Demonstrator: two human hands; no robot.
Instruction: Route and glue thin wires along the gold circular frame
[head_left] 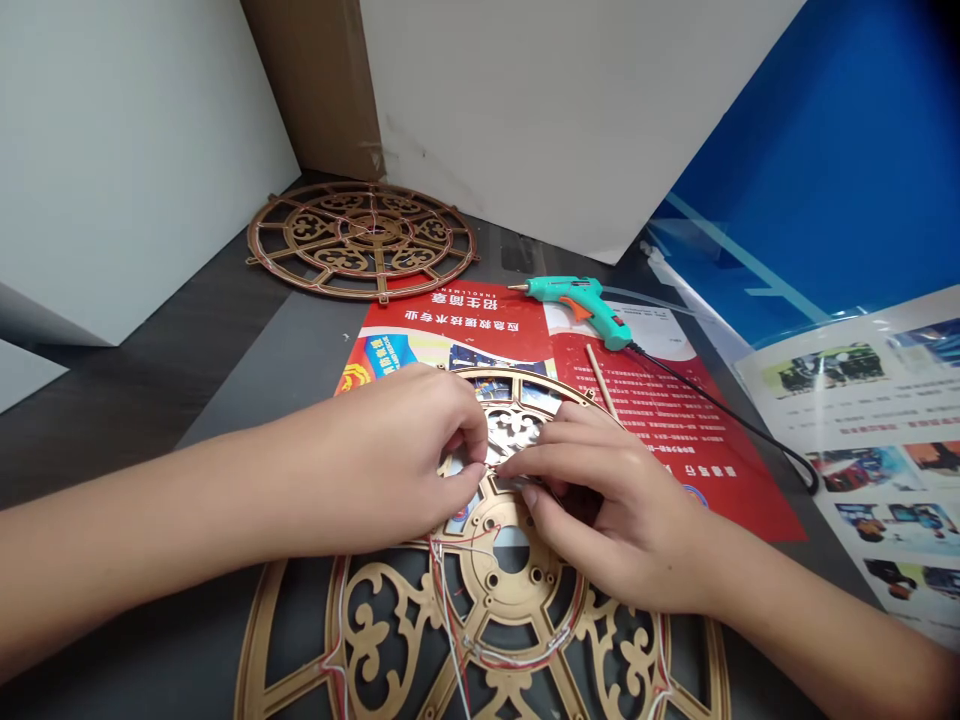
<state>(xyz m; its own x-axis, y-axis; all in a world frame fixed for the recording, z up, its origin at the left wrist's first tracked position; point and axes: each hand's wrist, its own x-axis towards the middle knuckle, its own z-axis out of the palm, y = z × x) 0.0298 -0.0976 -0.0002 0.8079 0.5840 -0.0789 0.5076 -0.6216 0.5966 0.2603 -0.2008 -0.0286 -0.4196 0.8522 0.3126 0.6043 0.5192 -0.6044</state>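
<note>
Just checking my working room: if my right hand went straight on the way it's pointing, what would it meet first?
Your left hand. The fingertips of the right hand point across at it, above the gold openwork wheel. From this view, I can't tell exactly how close the hands are.

Just one camera is here, and it sits on the person's head. It looks forward and down at the bench. It is close to the left hand and the right hand, just behind them.

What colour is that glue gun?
The glue gun is teal with an orange trigger, clearest in the head view.
</note>
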